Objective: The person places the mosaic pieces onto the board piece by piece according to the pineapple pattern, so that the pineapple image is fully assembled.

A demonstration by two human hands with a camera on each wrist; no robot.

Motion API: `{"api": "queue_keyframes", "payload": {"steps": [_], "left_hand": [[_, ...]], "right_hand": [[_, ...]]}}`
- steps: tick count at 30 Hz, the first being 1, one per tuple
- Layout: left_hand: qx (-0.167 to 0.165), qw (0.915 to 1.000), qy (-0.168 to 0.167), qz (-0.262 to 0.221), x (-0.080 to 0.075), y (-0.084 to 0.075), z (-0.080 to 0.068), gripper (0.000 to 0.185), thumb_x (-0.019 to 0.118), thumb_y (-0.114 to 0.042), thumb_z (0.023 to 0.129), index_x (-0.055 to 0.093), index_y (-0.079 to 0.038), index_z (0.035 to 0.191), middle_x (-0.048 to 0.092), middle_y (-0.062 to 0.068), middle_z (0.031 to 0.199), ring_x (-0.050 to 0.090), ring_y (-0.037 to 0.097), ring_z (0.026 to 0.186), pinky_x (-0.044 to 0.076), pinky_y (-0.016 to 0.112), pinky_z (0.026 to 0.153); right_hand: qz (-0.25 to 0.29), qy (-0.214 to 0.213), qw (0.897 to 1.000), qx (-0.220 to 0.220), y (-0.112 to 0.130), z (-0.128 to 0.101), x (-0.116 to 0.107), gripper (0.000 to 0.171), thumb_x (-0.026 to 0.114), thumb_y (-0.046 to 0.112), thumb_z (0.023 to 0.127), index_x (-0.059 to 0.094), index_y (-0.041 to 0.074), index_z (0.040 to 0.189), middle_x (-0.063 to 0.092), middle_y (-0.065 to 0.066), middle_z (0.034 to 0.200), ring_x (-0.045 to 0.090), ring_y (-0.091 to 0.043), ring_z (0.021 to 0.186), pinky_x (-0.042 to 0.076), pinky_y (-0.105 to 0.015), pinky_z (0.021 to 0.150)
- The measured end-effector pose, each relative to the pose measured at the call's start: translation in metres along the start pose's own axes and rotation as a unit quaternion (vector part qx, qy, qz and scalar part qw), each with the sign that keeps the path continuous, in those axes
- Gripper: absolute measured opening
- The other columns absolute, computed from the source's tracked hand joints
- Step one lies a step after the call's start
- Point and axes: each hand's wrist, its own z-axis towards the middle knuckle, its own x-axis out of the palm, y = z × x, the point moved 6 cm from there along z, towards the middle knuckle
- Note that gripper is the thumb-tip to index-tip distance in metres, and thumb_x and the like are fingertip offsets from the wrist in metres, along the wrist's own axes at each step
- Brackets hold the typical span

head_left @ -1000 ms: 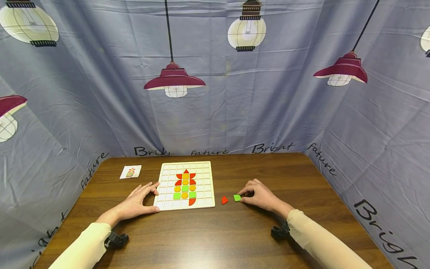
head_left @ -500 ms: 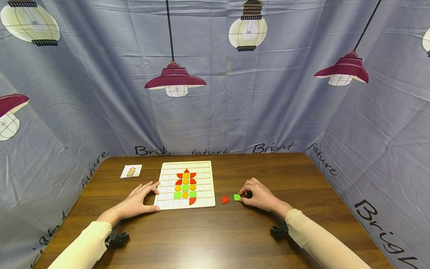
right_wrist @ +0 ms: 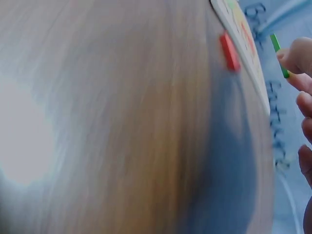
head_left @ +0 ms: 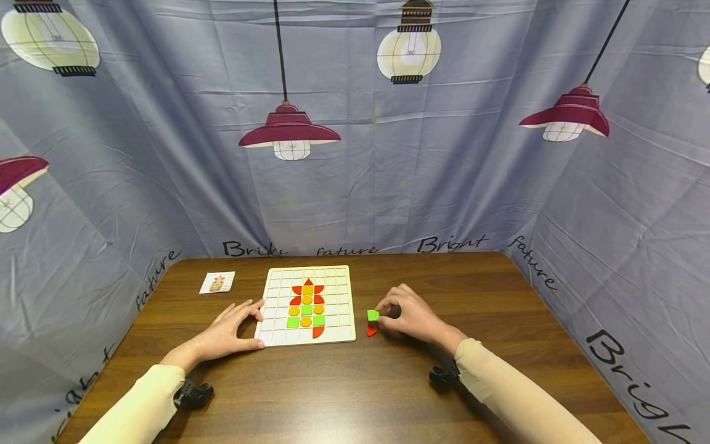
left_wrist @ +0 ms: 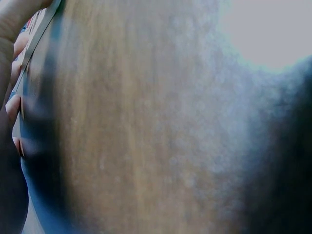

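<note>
A white grid board [head_left: 338, 330] lies on the wooden table [head_left: 355, 394], with red, orange and green pieces set in its middle columns. My left hand [head_left: 235, 328] rests with relaxed fingers against the board's left front corner. My right hand [head_left: 402, 316] pinches a green square piece [head_left: 373, 315] lifted just above the table, right of the board. A red piece [head_left: 371, 331] lies on the table under the green one. In the right wrist view, the green piece [right_wrist: 279, 55] shows edge-on at my fingertips, with the red piece [right_wrist: 229, 50] beside the board's edge [right_wrist: 243, 63].
A small picture card [head_left: 217, 283] lies at the table's back left. Blue cloth [head_left: 355, 154] printed with lamps hangs close around the back and both sides of the table. The left wrist view is a blur of wood grain.
My right hand has lifted the green piece off the table and carried it left, over the red piece and nearer the board. The left hand has stayed put.
</note>
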Motion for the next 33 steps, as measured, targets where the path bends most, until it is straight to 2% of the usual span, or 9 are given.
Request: {"api": "queue_keyframes", "payload": {"steps": [9, 17, 25, 33], "left_hand": [[0.002, 1.0000, 0.001, -0.005, 0.000, -0.001, 0.000, 0.049, 0.083, -0.050, 0.083, 0.056, -0.020, 0.111, 0.042, 0.016, 0.159, 0.030, 0.047, 0.147, 0.009, 0.069, 0.118], [0.001, 1.0000, 0.003, -0.004, 0.000, 0.000, 0.000, 0.049, 0.082, -0.050, 0.083, 0.056, -0.021, 0.112, 0.041, 0.016, 0.159, 0.029, 0.047, 0.148, 0.010, 0.068, 0.118], [0.001, 1.0000, 0.002, -0.001, 0.000, 0.001, 0.000, 0.049, 0.082, -0.052, 0.083, 0.056, -0.021, 0.112, 0.041, 0.016, 0.159, 0.030, 0.046, 0.147, 0.010, 0.068, 0.118], [-0.002, 1.0000, 0.001, -0.001, 0.000, 0.001, 0.001, 0.049, 0.082, -0.051, 0.082, 0.057, -0.021, 0.112, 0.042, 0.016, 0.159, 0.030, 0.047, 0.147, 0.009, 0.068, 0.118]], "right_hand": [[0.000, -0.004, 0.998, -0.058, 0.054, 0.036, 0.032, 0.017, 0.083, 0.029, 0.083, 0.078, 0.024, 0.098, 0.063, 0.013, 0.088, 0.048, -0.006, 0.087, 0.044, -0.027, 0.077], [-0.020, 0.009, 0.998, -0.059, 0.088, 0.053, 0.066, 0.016, 0.082, 0.032, 0.082, 0.079, 0.024, 0.096, 0.064, 0.015, 0.087, 0.049, -0.006, 0.087, 0.042, -0.026, 0.079], [-0.063, 0.015, 0.997, -0.041, 0.104, 0.060, 0.089, 0.014, 0.083, 0.033, 0.078, 0.080, 0.027, 0.091, 0.060, 0.018, 0.081, 0.048, -0.007, 0.083, 0.040, -0.023, 0.073], [-0.074, 0.017, 0.997, -0.015, 0.107, 0.062, 0.097, 0.012, 0.082, 0.031, 0.076, 0.080, 0.027, 0.088, 0.060, 0.018, 0.081, 0.046, -0.006, 0.080, 0.037, -0.021, 0.069]]}}
